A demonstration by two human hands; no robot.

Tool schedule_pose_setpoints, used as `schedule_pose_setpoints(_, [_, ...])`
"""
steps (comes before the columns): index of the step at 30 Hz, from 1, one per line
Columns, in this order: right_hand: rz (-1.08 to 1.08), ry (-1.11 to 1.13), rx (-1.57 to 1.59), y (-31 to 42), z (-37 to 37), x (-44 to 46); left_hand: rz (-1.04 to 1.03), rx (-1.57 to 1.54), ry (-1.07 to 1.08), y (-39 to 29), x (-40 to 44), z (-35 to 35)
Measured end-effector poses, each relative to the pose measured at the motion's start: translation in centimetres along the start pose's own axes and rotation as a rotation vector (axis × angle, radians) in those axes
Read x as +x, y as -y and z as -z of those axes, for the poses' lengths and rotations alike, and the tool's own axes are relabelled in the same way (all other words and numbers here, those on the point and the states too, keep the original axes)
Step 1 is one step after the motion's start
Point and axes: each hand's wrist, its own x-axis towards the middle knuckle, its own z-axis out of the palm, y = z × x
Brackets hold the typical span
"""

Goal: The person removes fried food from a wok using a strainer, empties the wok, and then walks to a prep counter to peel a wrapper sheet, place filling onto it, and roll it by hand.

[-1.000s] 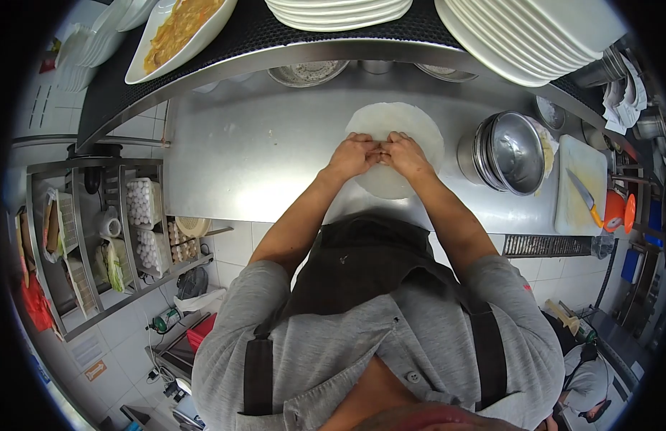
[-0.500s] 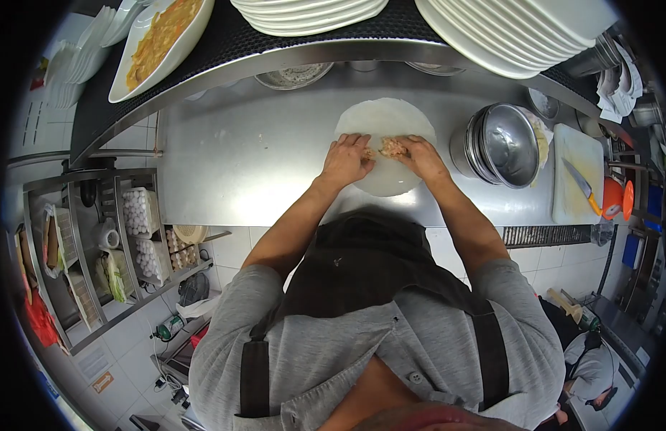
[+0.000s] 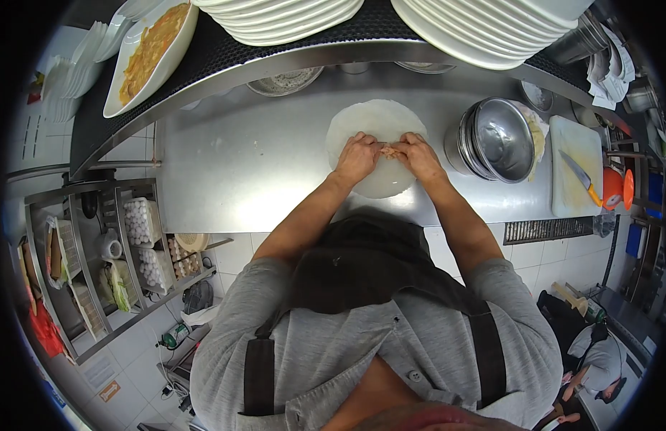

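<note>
A thin, round, whitish wrapper sheet [image 3: 376, 117] lies flat on the steel counter in front of me. Over its middle, my left hand [image 3: 357, 156] is closed, its fingertips pinching one end of an orange-pink chopped filling [image 3: 390, 151]. My right hand [image 3: 417, 154] comes in from the other side, fingers curled on the filling's other end. Only a small clump of the filling shows between my fingertips; the rest is hidden by my hands.
Nested steel bowls [image 3: 502, 139] stand right of the wrapper. Beyond them a knife [image 3: 579, 171] lies on a white cutting board [image 3: 566, 194]. Above the counter, a shelf holds stacked white plates [image 3: 484, 32] and a dish of orange food [image 3: 152, 54]. Another person [image 3: 604, 363] is at lower right.
My hands have drawn closer together over the wrapper, and the filling between them is gathered into one small clump. The whole view has shifted slightly.
</note>
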Motion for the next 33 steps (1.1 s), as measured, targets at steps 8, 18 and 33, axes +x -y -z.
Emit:
schedule_pose_setpoints(8, [-0.034,0.073,-0.126,-0.6,1.5,-0.8,0.115,0.076,0.040,-1.4,-0.5,1.7])
schedule_pose_setpoints(18, [-0.088,0.104,-0.096,-1.0,0.4,-0.2,0.031,0.073,0.198,-2.0,1.7,0.6])
schedule_pose_setpoints(33, [-0.174,0.080,-0.148,-0.9,3.1,-1.8,0.077,0.035,0.098,-0.3,0.1,3.7])
